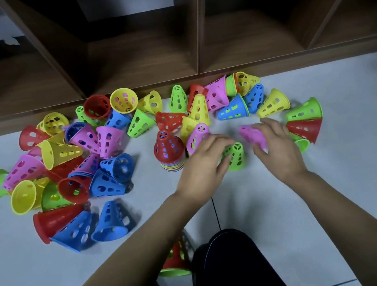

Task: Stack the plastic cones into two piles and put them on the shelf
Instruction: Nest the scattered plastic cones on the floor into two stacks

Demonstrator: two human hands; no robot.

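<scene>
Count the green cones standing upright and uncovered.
2. One green cone stands by the shelf, the other beside the left hand. More may hide nested in stacks.

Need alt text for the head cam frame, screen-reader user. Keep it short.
A person's right hand holds a blurred pink cone over a pale floor while the left hand is at an upright green cone. Beside them stands a red-topped stack of cones; many loose coloured cones lie scattered before a dark wooden shelf.

head view, looking down, floor (335, 195) close
</scene>
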